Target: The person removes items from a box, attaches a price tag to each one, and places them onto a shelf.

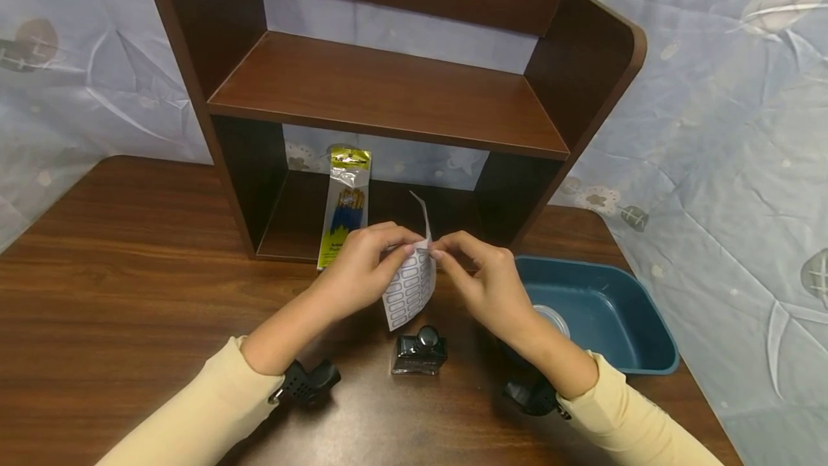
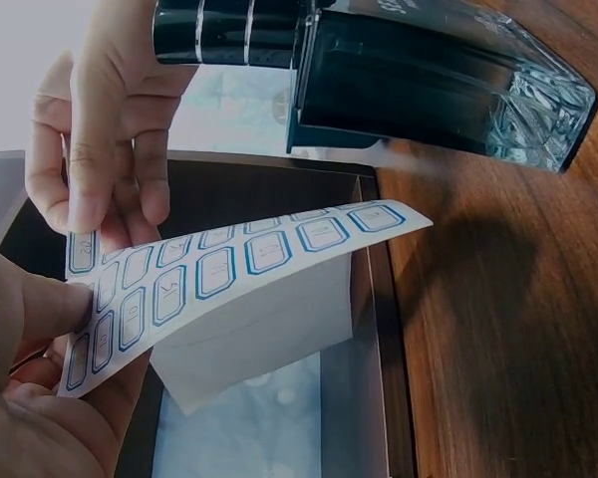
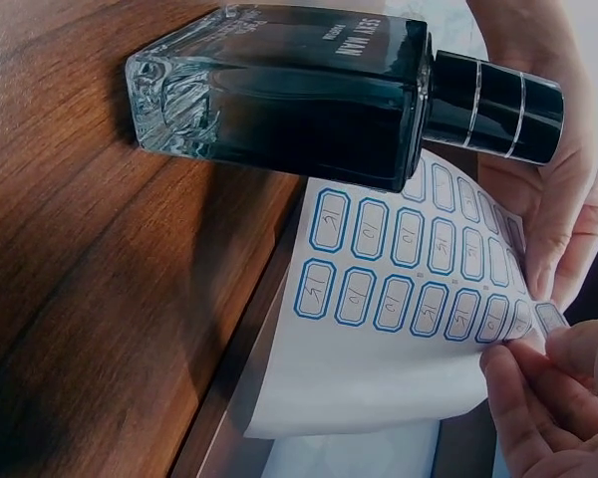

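A white sheet of blue-framed labels (image 1: 407, 292) with handwritten marks hangs bent in front of the shelf. My left hand (image 1: 362, 268) grips its upper edge between thumb and fingers. At the same edge, my right hand (image 1: 491, 286) pinches one small label (image 3: 550, 318), which stands up from the sheet's end in the right wrist view. A second white flap of the sheet (image 2: 269, 334) hangs behind the printed face in the left wrist view. Below the hands, a dark perfume bottle (image 1: 419, 354) with a round black cap stands upright on the table, touched by neither hand.
A brown two-tier shelf (image 1: 388, 92) stands at the back. A pack of paintbrushes (image 1: 346, 211) leans in its lower compartment. To the right sits a blue plastic basin (image 1: 601, 308), with a clear round rim (image 1: 553, 318) partly hidden behind the right forearm.
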A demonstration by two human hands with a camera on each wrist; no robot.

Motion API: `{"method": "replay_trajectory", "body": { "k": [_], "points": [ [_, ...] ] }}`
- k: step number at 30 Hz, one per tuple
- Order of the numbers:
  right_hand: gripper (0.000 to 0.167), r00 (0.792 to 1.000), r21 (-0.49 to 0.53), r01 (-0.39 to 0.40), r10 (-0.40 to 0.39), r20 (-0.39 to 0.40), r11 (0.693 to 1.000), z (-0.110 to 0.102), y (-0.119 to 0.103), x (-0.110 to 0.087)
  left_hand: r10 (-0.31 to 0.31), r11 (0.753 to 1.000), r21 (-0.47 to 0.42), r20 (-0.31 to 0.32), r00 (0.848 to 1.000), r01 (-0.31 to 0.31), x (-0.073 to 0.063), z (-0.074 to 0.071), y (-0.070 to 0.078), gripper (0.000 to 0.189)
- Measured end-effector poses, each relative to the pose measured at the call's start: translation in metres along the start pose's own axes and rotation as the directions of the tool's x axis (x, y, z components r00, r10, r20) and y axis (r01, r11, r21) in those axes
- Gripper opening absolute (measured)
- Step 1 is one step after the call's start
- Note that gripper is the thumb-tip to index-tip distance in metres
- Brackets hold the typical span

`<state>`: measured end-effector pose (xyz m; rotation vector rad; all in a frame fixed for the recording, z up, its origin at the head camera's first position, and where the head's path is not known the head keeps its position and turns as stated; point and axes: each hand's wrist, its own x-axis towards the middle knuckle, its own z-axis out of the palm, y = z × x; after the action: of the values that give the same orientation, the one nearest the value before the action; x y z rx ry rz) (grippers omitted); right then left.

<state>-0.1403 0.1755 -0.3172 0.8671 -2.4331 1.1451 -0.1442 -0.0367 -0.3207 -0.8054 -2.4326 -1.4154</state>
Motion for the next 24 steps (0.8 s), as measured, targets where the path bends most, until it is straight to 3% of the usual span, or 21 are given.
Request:
{"method": "replay_trajectory", "body": {
  "k": [14,24],
  "points": [
    [0.006,0.999,0.026,-0.028,0.029,-0.017,0.999,-0.001,-0.001,-0.001,-0.013,1.0,0.01,-0.018,1.0,0.013,-0.005,-0.003,-0.003,0.017],
    [0.005,0.997,0.045,-0.048,0.051,-0.058,0.998,-0.005,0.003,-0.009,-0.105,0.994,0.005,-0.04,0.994,0.106,-0.02,-0.018,-0.019,0.017]
  ]
}}
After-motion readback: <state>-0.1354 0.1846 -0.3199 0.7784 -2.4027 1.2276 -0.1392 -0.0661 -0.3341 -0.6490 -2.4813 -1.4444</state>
